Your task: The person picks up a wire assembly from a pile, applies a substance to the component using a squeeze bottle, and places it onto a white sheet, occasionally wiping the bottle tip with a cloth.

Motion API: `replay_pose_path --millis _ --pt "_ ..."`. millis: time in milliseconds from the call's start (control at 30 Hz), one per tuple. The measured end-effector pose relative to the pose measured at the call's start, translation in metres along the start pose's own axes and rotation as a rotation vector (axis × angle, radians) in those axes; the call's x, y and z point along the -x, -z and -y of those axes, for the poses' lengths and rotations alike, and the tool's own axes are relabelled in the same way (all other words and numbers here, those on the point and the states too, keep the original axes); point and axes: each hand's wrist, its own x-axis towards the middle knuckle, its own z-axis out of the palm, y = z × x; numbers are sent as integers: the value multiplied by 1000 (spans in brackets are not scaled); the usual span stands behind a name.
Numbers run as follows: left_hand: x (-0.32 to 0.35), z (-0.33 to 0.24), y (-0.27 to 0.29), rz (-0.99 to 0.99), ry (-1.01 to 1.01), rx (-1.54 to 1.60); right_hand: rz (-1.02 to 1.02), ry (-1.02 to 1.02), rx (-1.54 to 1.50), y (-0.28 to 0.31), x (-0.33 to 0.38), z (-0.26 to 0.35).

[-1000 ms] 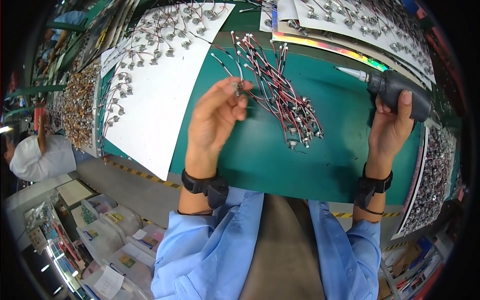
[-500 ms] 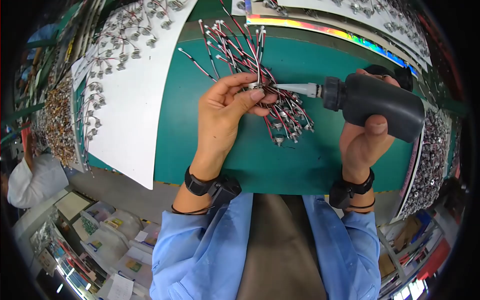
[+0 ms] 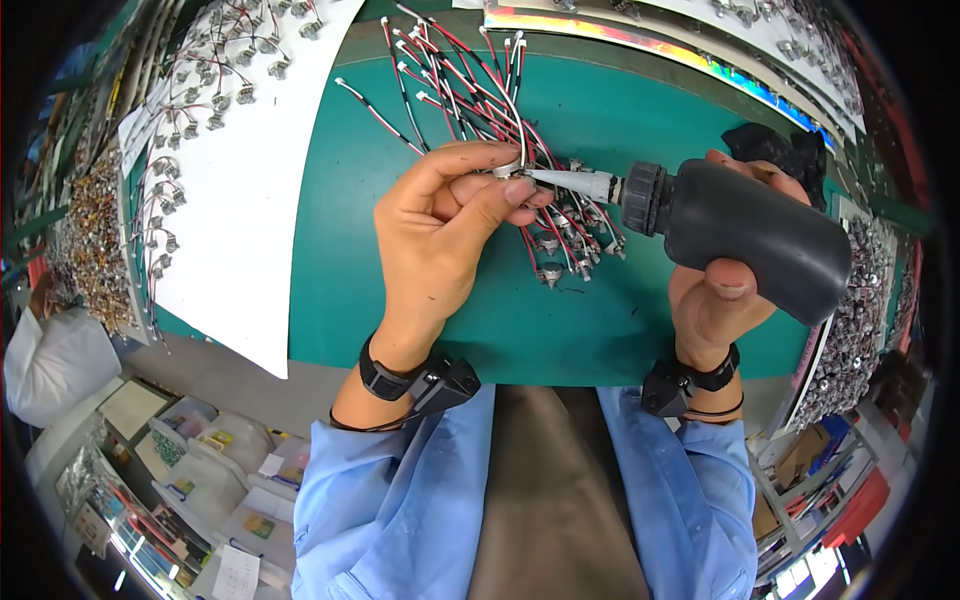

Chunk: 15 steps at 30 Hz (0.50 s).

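**Dispensing onto a pinched part: where it could slip**

Watching from here, I judge the main risk is overflow: too hard a squeeze on the black bottle (image 3: 755, 240), which my right hand (image 3: 722, 300) clamps, would flood the small metal part (image 3: 510, 170) and run onto the fingertips (image 3: 520, 190) of my left hand (image 3: 440, 240), pinched shut on it. The white nozzle (image 3: 570, 182) could also skid off. The part is tiny and silvery, trailing red, black and white wires (image 3: 470, 90) toward the far edge of the green bench (image 3: 340, 260).
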Motion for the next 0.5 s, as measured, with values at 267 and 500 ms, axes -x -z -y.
replay_pose_path --millis 267,500 --pt "0 -1 1 12 -1 -3 8 24 -8 1 -1 -1" --pt "0 -1 0 15 -2 -8 27 13 -2 2 -2 0"
